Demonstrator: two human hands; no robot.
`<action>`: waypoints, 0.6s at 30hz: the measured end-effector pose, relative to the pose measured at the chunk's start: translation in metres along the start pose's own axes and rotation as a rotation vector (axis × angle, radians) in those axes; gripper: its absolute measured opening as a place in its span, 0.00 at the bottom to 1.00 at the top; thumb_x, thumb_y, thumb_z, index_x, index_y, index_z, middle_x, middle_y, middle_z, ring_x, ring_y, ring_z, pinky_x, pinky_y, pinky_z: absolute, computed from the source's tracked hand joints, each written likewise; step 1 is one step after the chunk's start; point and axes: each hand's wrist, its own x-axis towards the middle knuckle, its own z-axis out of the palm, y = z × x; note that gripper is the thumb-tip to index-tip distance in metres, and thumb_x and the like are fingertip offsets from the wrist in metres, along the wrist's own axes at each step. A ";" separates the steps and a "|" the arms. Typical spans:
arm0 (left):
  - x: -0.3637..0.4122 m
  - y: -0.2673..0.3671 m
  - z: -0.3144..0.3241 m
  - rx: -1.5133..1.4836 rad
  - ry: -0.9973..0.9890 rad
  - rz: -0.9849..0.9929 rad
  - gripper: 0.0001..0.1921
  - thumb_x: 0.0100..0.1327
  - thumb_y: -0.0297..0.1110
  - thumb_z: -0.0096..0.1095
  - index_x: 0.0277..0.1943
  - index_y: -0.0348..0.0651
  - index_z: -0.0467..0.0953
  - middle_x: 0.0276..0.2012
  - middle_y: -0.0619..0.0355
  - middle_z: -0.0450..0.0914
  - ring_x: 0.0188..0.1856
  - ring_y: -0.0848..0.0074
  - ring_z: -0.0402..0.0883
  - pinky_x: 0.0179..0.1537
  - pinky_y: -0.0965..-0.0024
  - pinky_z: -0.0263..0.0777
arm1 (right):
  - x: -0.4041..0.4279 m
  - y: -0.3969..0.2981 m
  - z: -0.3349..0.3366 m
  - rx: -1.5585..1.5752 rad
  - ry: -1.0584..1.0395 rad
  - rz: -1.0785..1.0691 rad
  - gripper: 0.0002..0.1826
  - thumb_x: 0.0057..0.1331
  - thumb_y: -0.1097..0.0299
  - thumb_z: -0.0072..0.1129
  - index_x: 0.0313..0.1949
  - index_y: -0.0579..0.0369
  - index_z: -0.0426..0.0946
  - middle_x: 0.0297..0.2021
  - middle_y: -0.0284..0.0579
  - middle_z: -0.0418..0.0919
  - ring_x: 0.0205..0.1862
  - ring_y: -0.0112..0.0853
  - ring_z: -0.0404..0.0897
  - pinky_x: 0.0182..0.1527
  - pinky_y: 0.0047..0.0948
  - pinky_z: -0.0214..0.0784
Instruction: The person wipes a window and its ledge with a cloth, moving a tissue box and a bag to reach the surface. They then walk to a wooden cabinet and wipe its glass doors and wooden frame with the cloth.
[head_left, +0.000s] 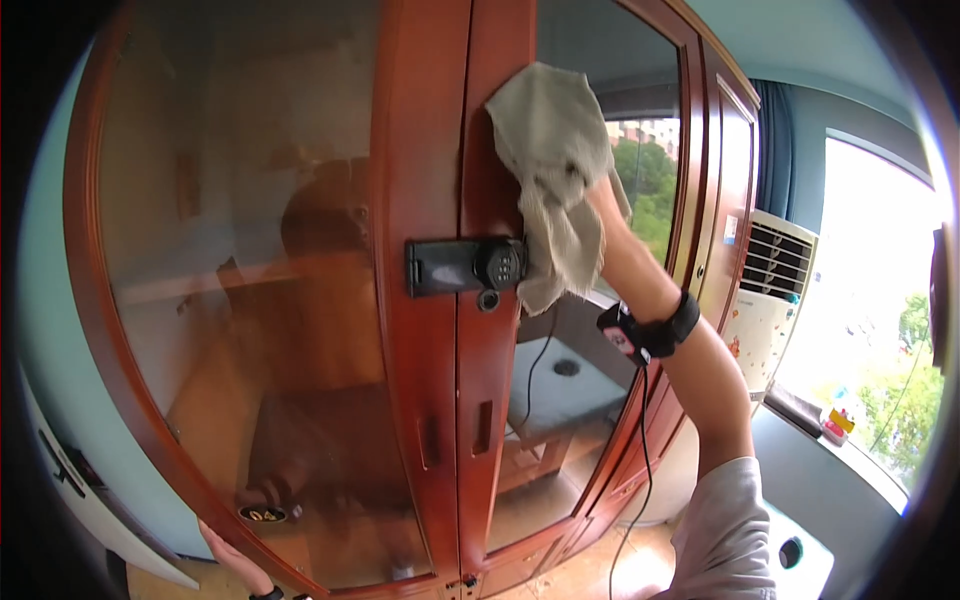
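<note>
A grey cloth (547, 127) drapes over my right hand (604, 196), which presses it against the red-brown wooden frame and glass of the right cabinet door (491, 187). The cloth hides most of the fingers, and its loose end hangs beside a black combination-lock hasp (444, 266). That hasp spans the seam between the two doors, with a round keyhole (488, 301) below it. At the lower left, my left hand (229, 553) rests with fingers extended along the outer edge of the left glass door (255, 337); the frame partly covers it.
A black cable (645, 435) hangs from the device on my right wrist (634, 334). A white floor-standing air unit (772, 300) stands right of the cabinet, near a bright window (862, 262). Recessed door pulls (482, 427) sit below the hasp. Reflections cross the glass.
</note>
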 end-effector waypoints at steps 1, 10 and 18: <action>-0.003 0.006 0.007 -0.036 -0.009 -0.037 0.28 0.65 0.46 0.30 0.63 0.37 0.46 0.64 0.54 0.47 0.65 0.72 0.45 0.64 0.70 0.35 | 0.016 0.005 -0.009 -0.036 -0.013 -0.090 0.27 0.51 0.57 0.52 0.52 0.45 0.64 0.51 0.43 0.65 0.59 0.40 0.56 0.62 0.43 0.41; -0.008 -0.005 0.006 0.091 -0.012 0.076 0.28 0.66 0.44 0.28 0.63 0.32 0.46 0.64 0.52 0.47 0.66 0.72 0.43 0.64 0.70 0.35 | 0.179 0.002 -0.052 -0.396 0.333 -0.454 0.18 0.65 0.58 0.36 0.46 0.56 0.66 0.46 0.48 0.66 0.51 0.40 0.63 0.58 0.36 0.49; -0.007 -0.004 -0.007 0.201 -0.022 0.078 0.29 0.66 0.47 0.27 0.63 0.35 0.44 0.64 0.52 0.44 0.66 0.71 0.41 0.64 0.69 0.32 | 0.196 0.036 -0.028 -0.482 0.408 -0.688 0.18 0.63 0.59 0.40 0.48 0.56 0.66 0.50 0.50 0.67 0.54 0.45 0.62 0.57 0.38 0.49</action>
